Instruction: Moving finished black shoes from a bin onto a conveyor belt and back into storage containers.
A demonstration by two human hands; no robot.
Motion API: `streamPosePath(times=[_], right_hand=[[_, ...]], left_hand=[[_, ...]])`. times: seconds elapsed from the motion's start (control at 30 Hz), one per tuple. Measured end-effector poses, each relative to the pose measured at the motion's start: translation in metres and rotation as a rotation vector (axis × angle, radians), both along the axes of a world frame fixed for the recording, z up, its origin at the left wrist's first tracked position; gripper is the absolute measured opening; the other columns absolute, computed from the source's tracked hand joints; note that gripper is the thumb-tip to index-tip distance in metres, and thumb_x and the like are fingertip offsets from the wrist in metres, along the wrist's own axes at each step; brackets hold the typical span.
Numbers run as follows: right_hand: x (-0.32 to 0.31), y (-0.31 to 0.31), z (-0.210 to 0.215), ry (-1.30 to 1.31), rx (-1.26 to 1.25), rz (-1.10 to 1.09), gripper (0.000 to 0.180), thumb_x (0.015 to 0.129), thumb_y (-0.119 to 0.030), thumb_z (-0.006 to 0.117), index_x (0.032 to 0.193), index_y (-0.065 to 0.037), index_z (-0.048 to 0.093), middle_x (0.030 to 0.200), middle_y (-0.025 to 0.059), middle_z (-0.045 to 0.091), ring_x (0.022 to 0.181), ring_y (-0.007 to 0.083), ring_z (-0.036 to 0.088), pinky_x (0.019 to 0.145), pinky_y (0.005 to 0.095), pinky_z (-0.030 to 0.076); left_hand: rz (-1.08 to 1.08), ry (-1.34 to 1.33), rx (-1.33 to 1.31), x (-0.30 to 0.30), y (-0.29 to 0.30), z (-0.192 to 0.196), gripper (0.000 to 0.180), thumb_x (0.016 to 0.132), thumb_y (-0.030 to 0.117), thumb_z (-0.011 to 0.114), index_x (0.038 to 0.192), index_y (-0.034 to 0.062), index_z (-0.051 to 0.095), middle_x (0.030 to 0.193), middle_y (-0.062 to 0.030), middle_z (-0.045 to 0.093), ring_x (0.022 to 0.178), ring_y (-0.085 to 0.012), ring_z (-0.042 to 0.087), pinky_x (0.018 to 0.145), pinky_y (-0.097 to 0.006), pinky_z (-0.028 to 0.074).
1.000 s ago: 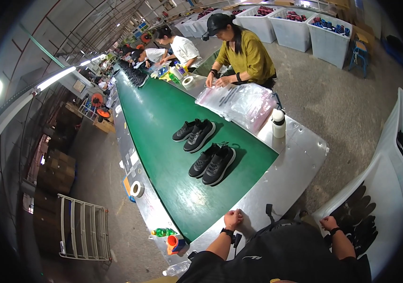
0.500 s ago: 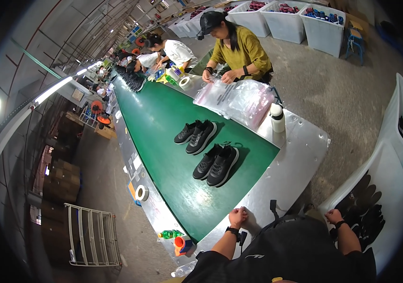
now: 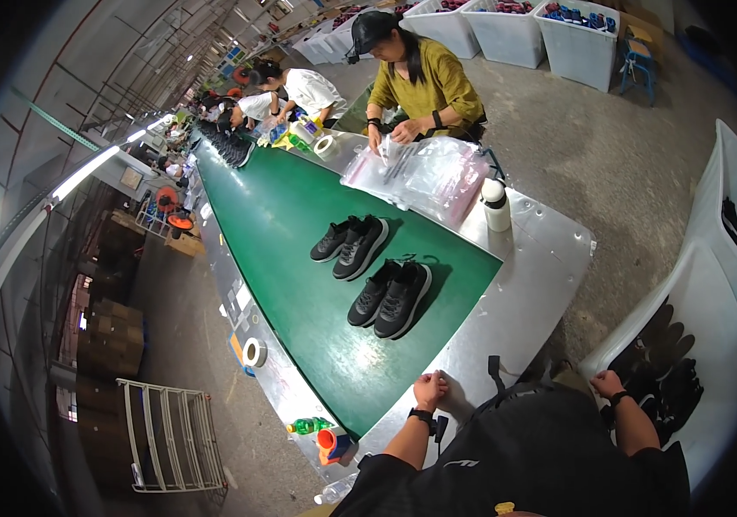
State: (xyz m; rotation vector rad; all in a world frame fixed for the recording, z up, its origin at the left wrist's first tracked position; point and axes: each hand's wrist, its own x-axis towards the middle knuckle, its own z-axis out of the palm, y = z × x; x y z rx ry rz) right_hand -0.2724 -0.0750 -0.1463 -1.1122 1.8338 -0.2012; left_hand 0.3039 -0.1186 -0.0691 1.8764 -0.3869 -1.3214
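Observation:
My left hand [image 3: 430, 390] rests loosely closed on the metal end plate of the table [image 3: 463, 358], with nothing seen in it. My right hand [image 3: 607, 383] is curled beside the rim of a white bin [image 3: 644, 303], also with nothing visible in its fingers. Ahead, on the green conveyor belt [image 3: 299, 319], stand two pairs of black sneakers with pale soles. The nearer pair [image 3: 390, 299] is closest to my left hand; the other pair [image 3: 351, 246] sits just beyond it. Dark shoes [image 3: 663, 379] lie heaped inside the white bin.
Across the belt a co-worker in a mustard top [image 3: 431, 82] handles clear plastic bags [image 3: 420, 177]. A white bottle [image 3: 495, 207] stands on the metal edge. Tape roll [image 3: 254, 351], green bottle [image 3: 310, 426] and orange-and-blue holder [image 3: 332, 445] line the left side. More shoes [image 3: 226, 146] sit far down the belt.
The whole view has shifted slightly, so the scene sits a little further left. The co-worker's hands have moved over the plastic bags. My hands keep their closed pose.

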Motion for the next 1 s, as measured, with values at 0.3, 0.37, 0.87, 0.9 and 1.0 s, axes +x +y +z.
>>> streamPosePath(times=[0.3, 0.37, 0.87, 0.9, 1.0], right_hand=[[-0.002, 0.002, 0.0, -0.033, -0.06, 0.103, 0.028, 0.085, -0.023, 0.067, 0.093, 0.004, 0.071, 0.07, 0.0095, 0.067, 0.056, 0.0169, 0.064, 0.05, 0.0304, 0.052], [-0.008, 0.01, -0.005, -0.021, -0.035, 0.084, 0.028, 0.085, -0.023, 0.067, 0.095, 0.004, 0.071, 0.07, 0.0091, 0.067, 0.056, 0.0163, 0.064, 0.05, 0.03, 0.051], [-0.002, 0.028, 0.054, -0.125, 0.133, -0.229, 0.03, 0.086, -0.025, 0.07, 0.099, 0.001, 0.071, 0.08, 0.0081, 0.07, 0.065, 0.0165, 0.067, 0.057, 0.0316, 0.053], [-0.004, 0.032, 0.056, -0.118, 0.137, -0.234, 0.03, 0.086, -0.025, 0.07, 0.099, 0.001, 0.071, 0.08, 0.0081, 0.07, 0.065, 0.0165, 0.067, 0.057, 0.0316, 0.053], [-0.009, 0.044, 0.058, -0.13, 0.148, -0.253, 0.024, 0.091, -0.024, 0.066, 0.102, -0.002, 0.065, 0.081, 0.0043, 0.066, 0.065, 0.0149, 0.065, 0.055, 0.0283, 0.051]], left_hand=[[-0.01, 0.174, -0.001, 0.012, -0.005, 0.001, 0.022, 0.096, 0.021, 0.063, 0.096, -0.0005, 0.057, 0.074, -0.008, 0.064, 0.057, -0.0159, 0.062, 0.046, -0.024, 0.047], [-0.016, 0.221, 0.086, 0.007, -0.017, 0.018, 0.02, 0.097, 0.019, 0.061, 0.097, -0.0004, 0.055, 0.074, -0.0077, 0.062, 0.059, -0.0159, 0.06, 0.046, -0.026, 0.046], [-0.044, 0.272, -0.14, 0.016, -0.159, 0.111, 0.025, 0.096, 0.027, 0.063, 0.114, 0.0105, 0.055, 0.088, -0.0051, 0.068, 0.077, -0.0177, 0.066, 0.071, -0.032, 0.055], [-0.033, 0.272, -0.152, 0.016, -0.17, 0.114, 0.027, 0.096, 0.027, 0.063, 0.115, 0.0109, 0.055, 0.09, -0.0055, 0.068, 0.077, -0.018, 0.066, 0.071, -0.032, 0.055], [0.045, 0.312, -0.196, 0.023, -0.206, 0.118, 0.045, 0.095, 0.024, 0.066, 0.133, 0.0125, 0.045, 0.102, -0.0099, 0.067, 0.083, -0.0206, 0.066, 0.075, -0.036, 0.055]])
